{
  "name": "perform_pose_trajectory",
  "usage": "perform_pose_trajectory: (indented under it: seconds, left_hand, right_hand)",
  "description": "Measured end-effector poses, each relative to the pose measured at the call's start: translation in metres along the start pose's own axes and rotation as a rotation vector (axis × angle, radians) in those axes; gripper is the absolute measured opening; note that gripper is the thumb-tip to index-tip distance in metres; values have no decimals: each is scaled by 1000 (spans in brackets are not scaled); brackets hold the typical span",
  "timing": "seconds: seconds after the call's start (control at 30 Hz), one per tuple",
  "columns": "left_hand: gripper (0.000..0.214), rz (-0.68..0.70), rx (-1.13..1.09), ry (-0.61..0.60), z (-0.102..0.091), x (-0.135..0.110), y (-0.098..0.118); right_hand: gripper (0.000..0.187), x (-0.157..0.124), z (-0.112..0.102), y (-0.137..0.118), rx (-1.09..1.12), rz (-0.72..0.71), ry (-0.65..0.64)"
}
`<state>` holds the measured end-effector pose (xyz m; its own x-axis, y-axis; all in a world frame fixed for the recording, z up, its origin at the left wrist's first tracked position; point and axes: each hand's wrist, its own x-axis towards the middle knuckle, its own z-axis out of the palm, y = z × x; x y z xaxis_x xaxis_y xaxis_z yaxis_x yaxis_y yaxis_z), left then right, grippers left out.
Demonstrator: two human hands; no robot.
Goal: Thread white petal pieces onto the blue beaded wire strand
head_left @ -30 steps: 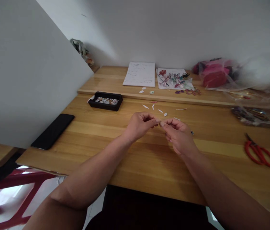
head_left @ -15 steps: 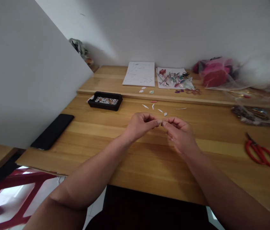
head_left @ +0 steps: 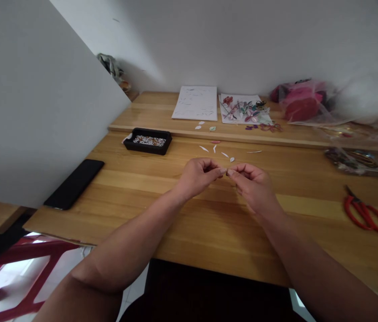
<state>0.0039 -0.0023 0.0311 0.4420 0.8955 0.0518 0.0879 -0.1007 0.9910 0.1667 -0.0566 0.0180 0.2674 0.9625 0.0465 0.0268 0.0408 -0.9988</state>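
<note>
My left hand [head_left: 198, 176] and my right hand [head_left: 254, 185] meet fingertip to fingertip above the middle of the wooden table [head_left: 189, 214]. Both hands are closed in a pinch on a tiny piece that is too small to make out. Just beyond the hands, several small white petal-shaped cutouts [head_left: 223, 154] lie scattered on the wood. A black tray of small beads [head_left: 148, 141] sits to the far left of the hands.
A black phone [head_left: 74, 183] lies near the left edge beside a white partition. Red scissors [head_left: 366, 215] rest at the right. On the raised back shelf are a white sheet [head_left: 195, 103], a sheet with coloured flower pieces [head_left: 244, 110] and plastic bags with pink material [head_left: 301, 105].
Both hands have stayed pinched together with only slight finger shifts; the right hand has edged a little to the right. Nothing else has moved.
</note>
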Motion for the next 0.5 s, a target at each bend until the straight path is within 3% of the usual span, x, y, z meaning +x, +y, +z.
perform_pose_trajectory:
  seconds: [0.27, 0.5]
  left_hand:
    - [15, 32, -26, 31, 4, -1, 2]
    - [18, -54, -108, 78, 5, 2, 1]
  right_hand:
    - [18, 0, 2, -2, 42, 19, 30]
    - [20, -1, 0, 2, 43, 20, -16]
